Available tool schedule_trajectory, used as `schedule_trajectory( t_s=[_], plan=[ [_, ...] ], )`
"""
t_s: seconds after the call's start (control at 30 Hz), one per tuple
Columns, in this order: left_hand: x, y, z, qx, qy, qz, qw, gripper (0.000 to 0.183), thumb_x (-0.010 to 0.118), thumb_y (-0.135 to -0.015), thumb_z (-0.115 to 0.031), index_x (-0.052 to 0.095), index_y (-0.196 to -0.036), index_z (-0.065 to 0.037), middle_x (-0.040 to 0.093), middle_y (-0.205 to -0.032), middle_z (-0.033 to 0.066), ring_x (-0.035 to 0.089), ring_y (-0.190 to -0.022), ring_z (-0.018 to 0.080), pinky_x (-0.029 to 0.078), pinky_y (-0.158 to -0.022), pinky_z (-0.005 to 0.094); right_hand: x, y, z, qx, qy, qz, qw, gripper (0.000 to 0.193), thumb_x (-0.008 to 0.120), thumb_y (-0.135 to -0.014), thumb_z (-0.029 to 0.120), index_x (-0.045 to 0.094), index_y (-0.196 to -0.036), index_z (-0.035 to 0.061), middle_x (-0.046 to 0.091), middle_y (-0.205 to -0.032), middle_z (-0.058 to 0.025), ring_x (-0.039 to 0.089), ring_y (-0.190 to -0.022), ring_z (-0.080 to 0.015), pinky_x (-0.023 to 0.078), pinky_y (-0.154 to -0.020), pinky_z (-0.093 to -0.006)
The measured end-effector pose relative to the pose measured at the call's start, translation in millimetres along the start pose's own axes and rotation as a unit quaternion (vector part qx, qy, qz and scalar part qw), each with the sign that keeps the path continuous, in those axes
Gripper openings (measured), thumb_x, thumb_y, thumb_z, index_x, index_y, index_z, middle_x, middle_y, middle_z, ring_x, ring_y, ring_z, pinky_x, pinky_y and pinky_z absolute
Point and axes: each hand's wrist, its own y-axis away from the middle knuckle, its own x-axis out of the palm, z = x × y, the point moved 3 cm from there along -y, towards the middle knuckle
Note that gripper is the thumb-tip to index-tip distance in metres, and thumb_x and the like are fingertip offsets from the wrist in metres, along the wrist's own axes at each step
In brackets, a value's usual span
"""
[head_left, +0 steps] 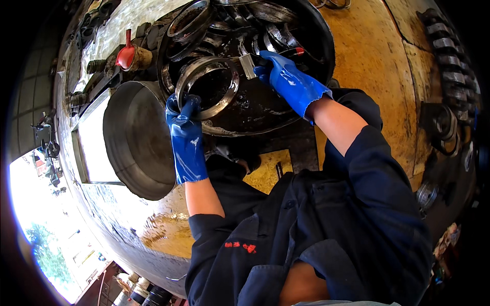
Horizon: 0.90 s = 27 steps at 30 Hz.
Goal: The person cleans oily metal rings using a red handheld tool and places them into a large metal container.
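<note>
My left hand (185, 135), in a wet blue rubber glove, grips the lower left side of a shiny metal ring (223, 103). The ring is tilted up over a large dark round tub (331, 53). In the same kind of glove, my right hand (293, 81) is closed around a tool with a flat, silver-grey rectangular end (247, 67). That end lies just right of the ring, apart from it. Fingers hide most of the tool. Several oily metal rings (190, 23) are heaped inside the tub, with dark liquid below them.
Left of the tub a large empty-looking metal drum (138, 137) lies tilted. A red scoop (126, 55) rests in a small tan pot (141, 59) beyond it. Stacked ring-shaped metal parts (449, 60) line the far right, past stained yellow flooring (375, 56).
</note>
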Motion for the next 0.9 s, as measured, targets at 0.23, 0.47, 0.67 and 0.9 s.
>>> schedule_trajectory(
  t_s=[0.23,0.47,0.67,0.9],
  plan=[
    [-19.2,-4.6,13.4,-0.038,0.068,0.025,0.997,0.023,0.068,-0.084,0.010,0.059,-0.097,-0.005,0.061,-0.075,0.0058,0.057,-0.064,0.0162,0.045,-0.056,0.0263,3.9,24.1,-11.7,-0.051,0.386,0.090,0.917,0.032,0.068,-0.091,0.033,0.071,-0.108,0.0062,0.074,-0.096,-0.0095,0.067,-0.077,-0.0180,0.051,-0.074,-0.0331],
    [15.6,3.9,19.4,-0.098,-0.041,-0.080,0.991,0.027,0.076,-0.082,0.002,0.062,-0.104,-0.005,0.068,-0.082,0.0064,0.062,-0.063,0.0152,0.048,-0.055,0.0267,39.2,38.0,-9.1,-0.030,0.803,0.137,0.580,0.036,0.064,-0.088,0.036,0.073,-0.115,0.0155,0.074,-0.109,-0.0140,0.071,-0.099,-0.0340,0.056,-0.086,-0.0442],
    [27.2,8.8,32.5,-0.130,-0.053,-0.064,0.988,0.027,0.077,-0.080,0.003,0.064,-0.103,-0.003,0.071,-0.085,0.0071,0.067,-0.068,0.0160,0.055,-0.063,0.0279,63.5,69.6,22.7,-0.466,0.512,0.252,0.676,0.040,0.068,-0.087,0.021,0.067,-0.126,0.0173,0.070,-0.120,-0.0117,0.070,-0.097,-0.0326,0.057,-0.083,-0.0394],
    [57.5,10.7,17.2,-0.148,0.017,-0.032,0.988,0.025,0.069,-0.081,0.008,0.069,-0.105,0.001,0.073,-0.089,0.0106,0.070,-0.075,0.0196,0.057,-0.072,0.0302,40.7,40.4,-9.8,-0.393,0.603,0.163,0.674,0.042,0.072,-0.086,0.020,0.065,-0.128,0.0193,0.070,-0.122,-0.0101,0.072,-0.096,-0.0271,0.058,-0.085,-0.0345]
  ],
)
